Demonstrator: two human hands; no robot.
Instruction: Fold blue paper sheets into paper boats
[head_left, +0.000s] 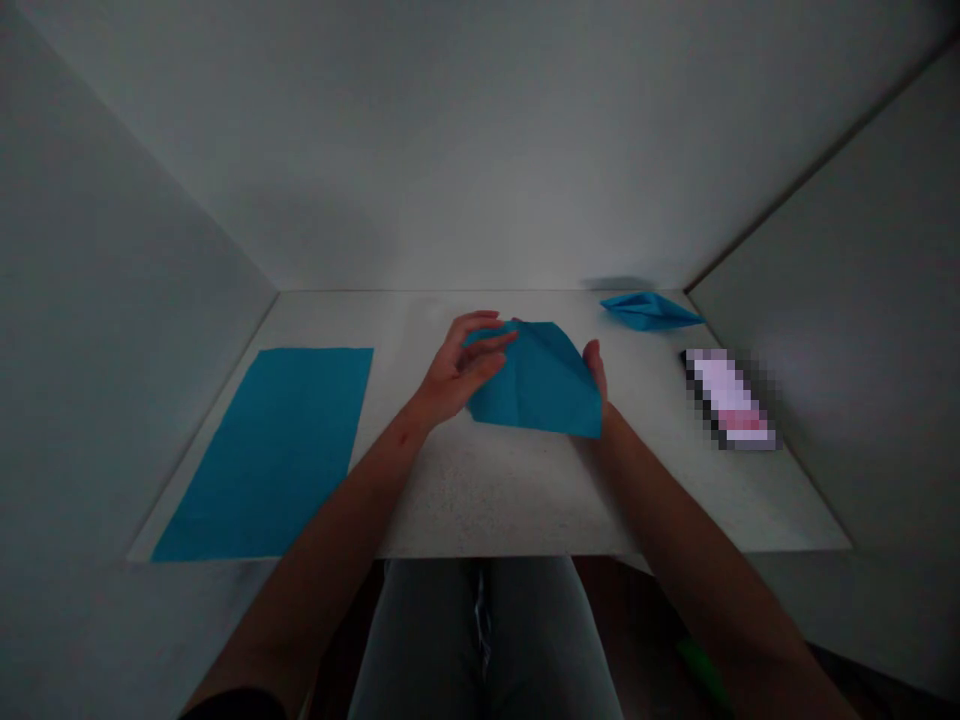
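Note:
A folded blue paper (541, 385) is held up just above the middle of the white table (510, 490). My left hand (457, 370) grips its left edge, fingers curled over the top corner. My right hand (598, 372) is mostly hidden behind the paper's right side, with the thumb showing above the edge, pinching it.
A flat blue sheet (274, 450) lies on the table's left part. A finished blue paper boat (649, 311) sits at the back right corner. A blurred phone (729, 398) lies near the right wall. White walls close in the table on three sides.

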